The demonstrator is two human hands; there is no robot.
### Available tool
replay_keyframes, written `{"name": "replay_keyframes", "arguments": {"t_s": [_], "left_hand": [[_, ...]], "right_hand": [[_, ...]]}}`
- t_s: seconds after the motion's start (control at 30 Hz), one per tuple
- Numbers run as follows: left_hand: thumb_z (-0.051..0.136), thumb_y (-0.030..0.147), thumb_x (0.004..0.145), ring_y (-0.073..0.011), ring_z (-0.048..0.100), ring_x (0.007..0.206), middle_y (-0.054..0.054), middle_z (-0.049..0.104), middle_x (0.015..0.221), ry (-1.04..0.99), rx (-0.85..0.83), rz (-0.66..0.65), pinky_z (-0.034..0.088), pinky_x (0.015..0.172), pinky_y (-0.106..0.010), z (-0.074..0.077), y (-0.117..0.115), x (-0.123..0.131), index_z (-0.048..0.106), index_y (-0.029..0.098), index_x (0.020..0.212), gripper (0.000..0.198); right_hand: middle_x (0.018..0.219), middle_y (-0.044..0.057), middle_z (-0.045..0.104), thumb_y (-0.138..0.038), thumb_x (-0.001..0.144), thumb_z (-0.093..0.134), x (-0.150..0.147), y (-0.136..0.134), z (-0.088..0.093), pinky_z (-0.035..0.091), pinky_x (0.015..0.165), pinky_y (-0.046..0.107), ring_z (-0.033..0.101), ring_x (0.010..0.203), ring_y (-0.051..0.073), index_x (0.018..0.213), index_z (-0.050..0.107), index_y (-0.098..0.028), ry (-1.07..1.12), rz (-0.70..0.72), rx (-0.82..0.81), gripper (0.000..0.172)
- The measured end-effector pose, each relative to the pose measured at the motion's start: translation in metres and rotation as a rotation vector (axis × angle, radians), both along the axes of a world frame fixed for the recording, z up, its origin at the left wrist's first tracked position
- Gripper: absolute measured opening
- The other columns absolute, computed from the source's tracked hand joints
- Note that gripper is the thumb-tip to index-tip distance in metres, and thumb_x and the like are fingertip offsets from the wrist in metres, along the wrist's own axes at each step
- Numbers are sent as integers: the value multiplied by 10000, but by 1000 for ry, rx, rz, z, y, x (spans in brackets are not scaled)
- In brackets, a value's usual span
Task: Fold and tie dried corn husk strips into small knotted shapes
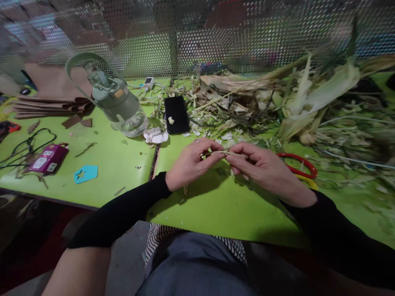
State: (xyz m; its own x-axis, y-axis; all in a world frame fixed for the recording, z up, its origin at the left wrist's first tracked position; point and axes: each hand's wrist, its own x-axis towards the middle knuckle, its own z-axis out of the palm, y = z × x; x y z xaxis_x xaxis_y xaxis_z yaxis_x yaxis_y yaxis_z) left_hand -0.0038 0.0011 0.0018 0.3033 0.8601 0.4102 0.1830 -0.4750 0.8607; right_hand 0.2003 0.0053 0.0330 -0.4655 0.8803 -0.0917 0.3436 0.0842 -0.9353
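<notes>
Left hand (197, 160) — thumb and finger pinched on a thin pale strand (226, 152) | right hand (262, 166) — fingertips closed on the same strand, beside the left | strand: above the counter (216, 209), front-right of the black phone (177, 113) | bottle (119, 105): left of phone | dry husks (236, 105): right of phone

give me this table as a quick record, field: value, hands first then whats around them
left hand: pinching a thin pale strip
right hand: pinching the same strip, close to the left hand's fingertips
surface: green table
beyond hands: black phone, a pale scrap on it
left of phone: bottle with carry loop
beside right hand: red loop
back right: dry husks
</notes>
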Motion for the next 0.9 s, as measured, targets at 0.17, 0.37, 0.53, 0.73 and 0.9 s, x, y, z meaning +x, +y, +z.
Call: {"name": "replay_keyframes", "arguments": {"t_s": [0.17, 0.37, 0.53, 0.73, 0.9], "left_hand": [[606, 262, 985, -105, 660, 863, -74, 721, 1049, -13, 148, -13, 509, 663, -187, 1, -2, 0, 622, 153, 1113, 169], [606, 274, 979, -92, 656, 772, -57, 733, 940, -16, 27, -17, 512, 659, -197, 3, -5, 2, 638, 132, 1022, 152], [620, 225, 941, -88, 639, 778, -50, 714, 920, -35, -56, -36, 516, 699, -203, 3, -3, 1, 629, 128, 988, 109], [604, 205, 952, -128, 623, 908, -77, 677, 1011, -38, -42, -72, 539, 781, -247, 0, 4, -4, 672, 141, 1010, 110], [628, 222, 963, -172, 604, 1086, -86, 656, 1061, 12, 41, -26, 518, 911, -301, 4, 7, -9, 736, 168, 997, 125]], "right_hand": [[582, -57, 541, -572, 932, 643, -1, 0, 1, 320, 453, 236, 417, 479, 72, 852, 604, -217, 14, 24, 25, 366], [589, -45, 541, -546, 931, 657, -3, -1, 0, 323, 473, 246, 434, 512, 89, 848, 632, -221, 27, 9, 75, 337], [621, -28, 565, -569, 912, 674, -3, -3, -1, 345, 473, 256, 460, 520, 100, 869, 662, -229, 19, -11, 150, 343], [816, 40, 654, -593, 958, 575, -1, -3, -2, 441, 526, 308, 553, 583, 148, 1015, 669, -226, -39, -170, 298, 383], [1169, 130, 664, -438, 936, 615, -2, 0, -3, 489, 690, 358, 635, 855, 222, 1000, 702, -206, -230, -124, 620, 256]]}}
